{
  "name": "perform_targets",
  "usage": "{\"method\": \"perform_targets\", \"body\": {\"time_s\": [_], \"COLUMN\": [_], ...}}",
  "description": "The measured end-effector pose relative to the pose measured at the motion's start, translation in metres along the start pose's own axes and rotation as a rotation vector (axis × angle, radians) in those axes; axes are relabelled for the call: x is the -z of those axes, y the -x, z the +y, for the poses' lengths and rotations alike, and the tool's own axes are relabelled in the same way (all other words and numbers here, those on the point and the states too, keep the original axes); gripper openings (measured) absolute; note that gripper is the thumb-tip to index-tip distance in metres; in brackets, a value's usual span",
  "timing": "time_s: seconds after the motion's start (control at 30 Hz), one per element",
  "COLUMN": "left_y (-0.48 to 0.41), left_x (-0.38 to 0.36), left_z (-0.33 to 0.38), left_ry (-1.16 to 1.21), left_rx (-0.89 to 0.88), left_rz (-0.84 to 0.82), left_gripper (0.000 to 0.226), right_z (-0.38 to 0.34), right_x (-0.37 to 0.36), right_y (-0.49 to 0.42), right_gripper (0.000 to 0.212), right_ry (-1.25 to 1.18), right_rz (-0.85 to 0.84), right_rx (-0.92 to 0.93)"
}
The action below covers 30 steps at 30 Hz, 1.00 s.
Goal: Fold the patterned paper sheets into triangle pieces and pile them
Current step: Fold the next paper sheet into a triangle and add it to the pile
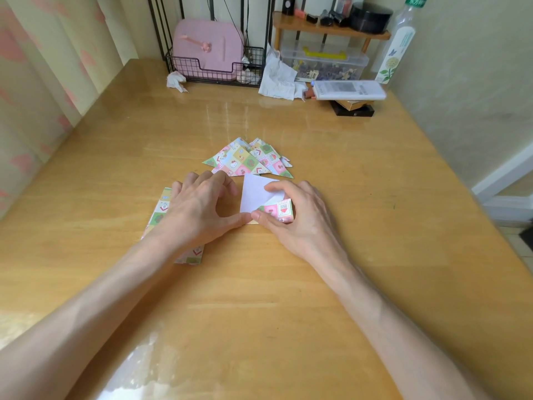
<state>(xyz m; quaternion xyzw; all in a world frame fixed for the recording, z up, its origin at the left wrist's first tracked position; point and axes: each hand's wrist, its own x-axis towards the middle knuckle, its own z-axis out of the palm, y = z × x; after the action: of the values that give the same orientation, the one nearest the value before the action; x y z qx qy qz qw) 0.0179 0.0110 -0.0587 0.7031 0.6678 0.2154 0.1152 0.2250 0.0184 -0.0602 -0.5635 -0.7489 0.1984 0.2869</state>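
Head view. A patterned paper sheet (pixel 255 194) lies white side up on the table (pixel 259 298), at the middle and just in front of the person.

Right hand (pixel 294 217): grip clamped on the sheet's near right corner. That corner is turned over so the printed side shows, pinched between thumb and fingers.

Left hand (pixel 199 206): grip not closed on anything. Fingers are loosely curled and the thumb tip presses the sheet's near left edge, touching the right thumb.

A stack of unfolded sheets (pixel 161 209) lies flat under the left wrist and is partly hidden.

A pile of folded triangles (pixel 245 160) lies just beyond the sheet, pieces overlapping.

A wire basket (pixel 213 69) stands at the table's far edge, well apart.
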Motion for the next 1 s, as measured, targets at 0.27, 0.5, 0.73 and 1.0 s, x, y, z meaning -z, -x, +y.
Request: {"method": "perform_targets", "body": {"time_s": [0.27, 0.5, 0.73, 1.0], "left_y": [0.001, -0.001, 0.0, 0.0], "left_x": [0.002, 0.008, 0.009, 0.01], "left_z": [0.002, 0.004, 0.004, 0.005], "left_ry": [0.037, 0.0, 0.009, 0.01], "left_rx": [0.046, 0.07, 0.074, 0.087], "left_rz": [-0.063, -0.061, -0.068, -0.076], "left_gripper": [0.045, 0.05, 0.049, 0.049], "right_z": [-0.001, 0.0, -0.001, 0.0], "right_x": [0.0, 0.003, 0.005, 0.012], "right_y": [0.002, 0.001, 0.001, 0.008], "right_gripper": [0.051, 0.051, 0.054, 0.066], "right_ry": [0.103, 0.022, 0.048, 0.312], "right_rz": [-0.031, -0.059, -0.085, 0.034], "right_rx": [0.034, -0.003, 0.002, 0.064]}}
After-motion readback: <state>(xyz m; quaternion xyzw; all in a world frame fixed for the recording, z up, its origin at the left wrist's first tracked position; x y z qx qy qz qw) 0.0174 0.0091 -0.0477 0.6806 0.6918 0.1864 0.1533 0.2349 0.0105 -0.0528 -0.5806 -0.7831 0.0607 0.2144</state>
